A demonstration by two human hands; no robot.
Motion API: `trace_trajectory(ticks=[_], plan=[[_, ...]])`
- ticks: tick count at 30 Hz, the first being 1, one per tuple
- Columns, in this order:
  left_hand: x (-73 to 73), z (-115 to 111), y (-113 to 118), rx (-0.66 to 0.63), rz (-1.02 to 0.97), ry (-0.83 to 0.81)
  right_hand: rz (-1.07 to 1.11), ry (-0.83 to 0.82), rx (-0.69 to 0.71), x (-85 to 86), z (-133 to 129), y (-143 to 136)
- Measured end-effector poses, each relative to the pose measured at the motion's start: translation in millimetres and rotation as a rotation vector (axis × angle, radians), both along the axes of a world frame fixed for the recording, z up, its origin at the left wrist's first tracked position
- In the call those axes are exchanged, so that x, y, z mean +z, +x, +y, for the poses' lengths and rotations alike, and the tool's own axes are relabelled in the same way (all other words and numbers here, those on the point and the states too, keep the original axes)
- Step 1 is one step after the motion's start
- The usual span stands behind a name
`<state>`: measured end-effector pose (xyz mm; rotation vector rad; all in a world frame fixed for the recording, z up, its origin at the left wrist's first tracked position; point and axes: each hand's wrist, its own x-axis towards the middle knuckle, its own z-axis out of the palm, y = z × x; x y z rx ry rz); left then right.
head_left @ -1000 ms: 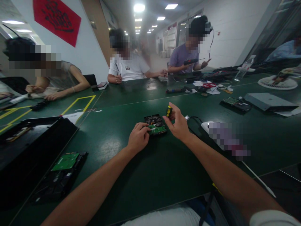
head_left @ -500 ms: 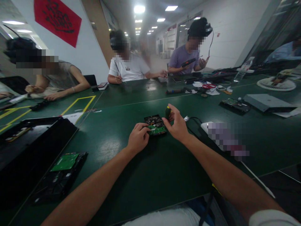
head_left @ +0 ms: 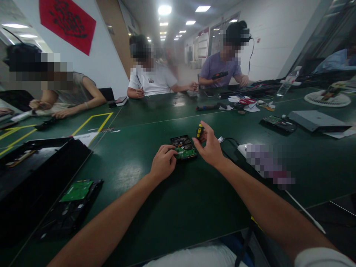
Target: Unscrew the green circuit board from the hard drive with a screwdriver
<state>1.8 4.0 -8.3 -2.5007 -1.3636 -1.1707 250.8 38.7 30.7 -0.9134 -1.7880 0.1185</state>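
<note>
A hard drive [head_left: 187, 151] with a green circuit board lies on the dark green table in front of me. My left hand [head_left: 164, 160] grips its left edge, fingers bent over the board. Just above the drive's right side, my right hand [head_left: 208, 144] holds a screwdriver [head_left: 199, 131] by its yellow and black handle, which stands roughly upright. The screwdriver's shaft and tip are too small and dark to make out.
At the left are a large black casing [head_left: 69, 159] and another drive [head_left: 72, 207]. A power strip-like white object [head_left: 260, 163], partly blurred, lies right with its cable. Further right sit a drive [head_left: 278, 124] and grey box [head_left: 318, 121]. Several people sit across the table.
The screwdriver handle has turned in my right hand, showing more yellow. My left hand stays on the drive. The person in purple has lowered a hand toward the table.
</note>
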Motion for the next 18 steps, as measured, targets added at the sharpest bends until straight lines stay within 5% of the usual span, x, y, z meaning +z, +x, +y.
trace_trajectory(ticks=[10,18], plan=[[0.2,0.0,0.1,0.009,-0.015,-0.012,-0.014,-0.034,0.064,2.6,-0.7,1.8],[-2.3,2.9,-0.4,0.041,-0.036,-0.035,-0.029,0.005,-0.022,7.1,-3.5,0.8]])
